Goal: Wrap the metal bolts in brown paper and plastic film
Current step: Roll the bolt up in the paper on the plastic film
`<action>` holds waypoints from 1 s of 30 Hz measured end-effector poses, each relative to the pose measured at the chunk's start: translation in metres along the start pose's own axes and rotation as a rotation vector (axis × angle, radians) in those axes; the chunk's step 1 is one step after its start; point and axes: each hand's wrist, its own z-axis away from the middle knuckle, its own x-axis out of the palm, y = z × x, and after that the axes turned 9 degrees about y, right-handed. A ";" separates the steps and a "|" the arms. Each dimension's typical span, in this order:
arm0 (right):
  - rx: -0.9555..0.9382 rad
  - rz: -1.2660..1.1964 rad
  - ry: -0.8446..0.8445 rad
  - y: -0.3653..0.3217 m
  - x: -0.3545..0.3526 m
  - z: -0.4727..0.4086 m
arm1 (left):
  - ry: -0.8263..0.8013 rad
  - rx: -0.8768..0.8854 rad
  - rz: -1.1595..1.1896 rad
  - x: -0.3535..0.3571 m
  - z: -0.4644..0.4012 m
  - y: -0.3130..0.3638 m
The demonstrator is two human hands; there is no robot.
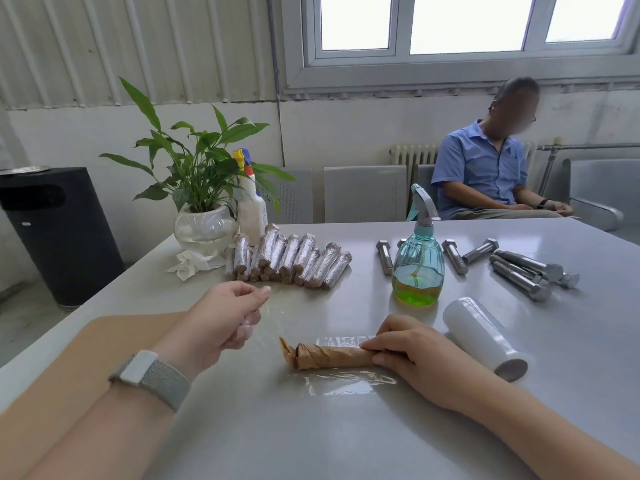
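A bolt rolled in brown paper (327, 356) lies on a sheet of clear plastic film (341, 381) in the middle of the table. My right hand (412, 355) holds its right end, fingers curled over it. My left hand (221, 320) is raised to the left and pinches a corner of the film between thumb and fingers. A sheet of brown paper (114, 341) lies under my left forearm. A white roll of film (485, 337) lies on its side to the right. Several bare metal bolts (523, 271) are scattered at the back right.
A pile of several wrapped bolts (291, 259) sits at the back middle. A green-liquid spray bottle (418, 268) stands behind the work. A potted plant (204, 220), a white spray bottle (252, 206) and a crumpled tissue (188, 265) are back left. A person (491, 174) sits beyond the table.
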 end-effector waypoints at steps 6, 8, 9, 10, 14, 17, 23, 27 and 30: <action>-0.011 -0.002 0.012 -0.002 0.001 0.000 | -0.221 0.014 -0.064 0.063 0.012 0.007; -0.012 -0.002 0.008 -0.001 0.001 0.000 | -0.318 0.028 -0.239 0.083 0.017 0.002; -0.009 0.000 0.006 -0.001 0.001 0.000 | -0.358 0.024 -0.335 0.089 0.018 0.001; -0.005 0.000 0.005 -0.001 0.001 0.000 | -0.393 0.024 -0.429 0.093 0.018 0.001; 0.005 -0.013 0.005 -0.001 0.001 0.000 | -0.460 0.085 -0.631 0.100 0.015 0.003; 0.007 -0.015 0.023 -0.002 0.003 0.000 | -0.471 0.095 -0.638 0.097 0.013 -0.001; 0.001 -0.014 0.087 -0.004 0.001 0.004 | -0.434 0.127 -0.665 0.098 0.010 -0.004; -0.133 0.081 0.077 -0.005 -0.001 0.005 | -0.424 0.194 -0.767 0.102 0.005 -0.009; -0.152 0.098 0.083 -0.005 -0.003 0.006 | -0.390 0.223 -0.775 0.103 0.003 -0.012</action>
